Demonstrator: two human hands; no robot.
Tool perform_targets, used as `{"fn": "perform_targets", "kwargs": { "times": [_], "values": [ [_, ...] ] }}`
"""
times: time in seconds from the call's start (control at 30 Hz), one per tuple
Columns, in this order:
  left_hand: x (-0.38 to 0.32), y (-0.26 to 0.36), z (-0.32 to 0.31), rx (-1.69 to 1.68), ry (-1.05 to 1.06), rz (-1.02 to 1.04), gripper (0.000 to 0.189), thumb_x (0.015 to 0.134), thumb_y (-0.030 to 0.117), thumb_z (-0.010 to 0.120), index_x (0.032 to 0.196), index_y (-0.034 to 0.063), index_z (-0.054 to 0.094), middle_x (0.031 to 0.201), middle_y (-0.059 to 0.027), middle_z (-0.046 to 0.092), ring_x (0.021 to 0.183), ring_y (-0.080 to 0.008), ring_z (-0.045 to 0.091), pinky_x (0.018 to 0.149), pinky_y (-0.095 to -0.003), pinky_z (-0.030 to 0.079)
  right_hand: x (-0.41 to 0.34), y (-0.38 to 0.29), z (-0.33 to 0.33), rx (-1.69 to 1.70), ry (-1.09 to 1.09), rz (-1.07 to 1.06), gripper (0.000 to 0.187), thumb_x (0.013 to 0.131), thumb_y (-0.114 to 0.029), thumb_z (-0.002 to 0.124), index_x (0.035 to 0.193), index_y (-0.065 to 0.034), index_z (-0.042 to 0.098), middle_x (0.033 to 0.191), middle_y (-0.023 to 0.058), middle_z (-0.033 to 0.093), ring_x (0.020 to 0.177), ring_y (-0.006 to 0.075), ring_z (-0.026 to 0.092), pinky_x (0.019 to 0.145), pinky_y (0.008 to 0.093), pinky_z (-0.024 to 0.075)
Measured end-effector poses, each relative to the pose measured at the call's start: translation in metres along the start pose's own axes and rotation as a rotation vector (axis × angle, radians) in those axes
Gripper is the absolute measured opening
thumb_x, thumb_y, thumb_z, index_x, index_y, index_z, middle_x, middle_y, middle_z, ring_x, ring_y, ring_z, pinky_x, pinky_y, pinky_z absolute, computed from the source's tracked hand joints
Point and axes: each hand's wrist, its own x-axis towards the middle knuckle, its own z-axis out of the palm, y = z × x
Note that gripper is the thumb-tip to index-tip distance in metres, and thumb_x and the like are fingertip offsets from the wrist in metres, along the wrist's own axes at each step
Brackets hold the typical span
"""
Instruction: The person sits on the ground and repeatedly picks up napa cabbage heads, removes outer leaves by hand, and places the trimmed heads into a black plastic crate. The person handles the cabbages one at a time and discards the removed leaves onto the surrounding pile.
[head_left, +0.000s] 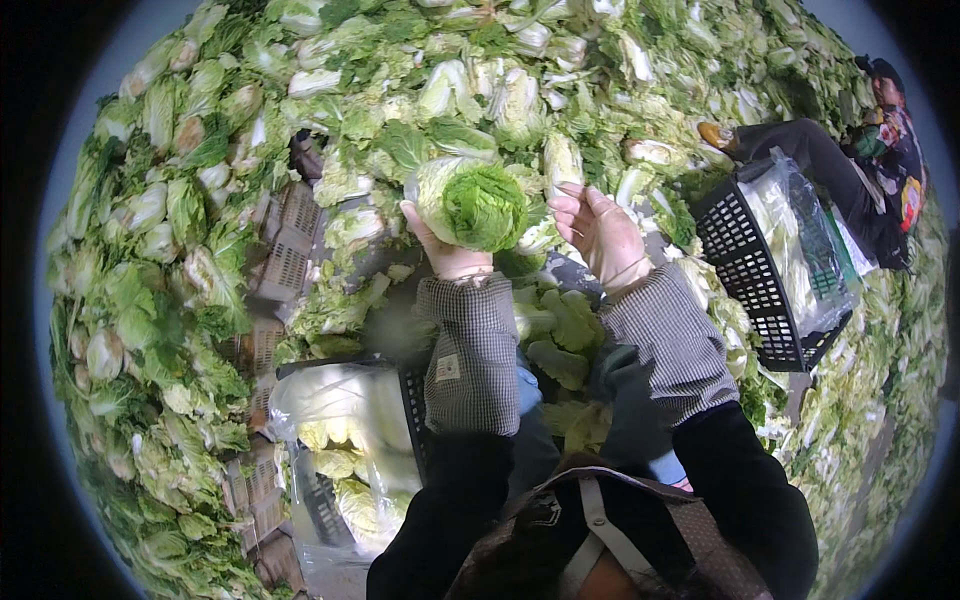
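My left hand (456, 256) cups a napa cabbage (465, 201) from below and its left side. The cabbage's green leafy top is turned to the right and towards me. To its right, my right hand (609, 244) is raised with the fingers loosely curled, apart from the cabbage. I see nothing held in it. Both hands look thinly gloved, and checked sleeve covers (472, 352) reach over my forearms. Loose outer leaves (559, 330) lie below, between my legs. Behind my right fingertips is another trimmed cabbage (562, 159) on the heap.
A black crate (414, 405) lined with clear plastic, holding pale cabbages (349, 480), stands at my left. Another lined black crate (757, 277) stands at the right, near a seated person (885, 165). Stacked crates (289, 240) border the left heap. Cabbages and leaves (172, 225) surround me.
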Motion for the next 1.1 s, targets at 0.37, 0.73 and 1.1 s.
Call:
{"fn": "perform_targets", "kwargs": {
  "times": [0.37, 0.73, 1.1],
  "values": [
    [-0.004, 0.002, 0.007, -0.022, -0.049, -0.025, 0.074, 0.093, 0.061, 0.037, 0.142, 0.0069, 0.035, 0.139, -0.0157, 0.046, 0.125, -0.0344, 0.045, 0.104, -0.0521, 0.037, -0.016, 0.004, 0.023, 0.041, -0.515, 0.158, 0.083, 0.089, -0.066, 0.041, 0.148, -0.0106, 0.020, 0.142, 0.0204, 0.037, 0.107, 0.0314, 0.061, 0.091, 0.0460, 0.0534],
    [-0.020, 0.014, 0.033, 0.552, -0.263, -0.107, 0.070, 0.095, 0.046, 0.045, 0.144, 0.0008, 0.024, 0.141, -0.0198, 0.040, 0.127, -0.0337, 0.044, 0.106, -0.0478, 0.036, -0.017, -0.009, 0.006, -0.331, -0.543, -0.316, 0.068, 0.089, -0.041, 0.063, 0.145, -0.0140, 0.035, 0.141, 0.0104, 0.045, 0.130, 0.0258, 0.042, 0.101, 0.0413, 0.0426],
    [-0.011, 0.003, 0.020, -0.161, -0.130, -0.136, 0.080, 0.089, 0.066, 0.038, 0.145, 0.0092, 0.030, 0.140, -0.0169, 0.041, 0.124, -0.0370, 0.044, 0.102, -0.0560, 0.036, -0.007, -0.003, 0.007, -0.210, -0.100, -0.333, 0.029, 0.094, -0.025, 0.059, 0.114, -0.0045, 0.064, 0.086, 0.0033, 0.068, 0.069, 0.0084, 0.059, 0.067, 0.0209, 0.0501]
  ]
}}
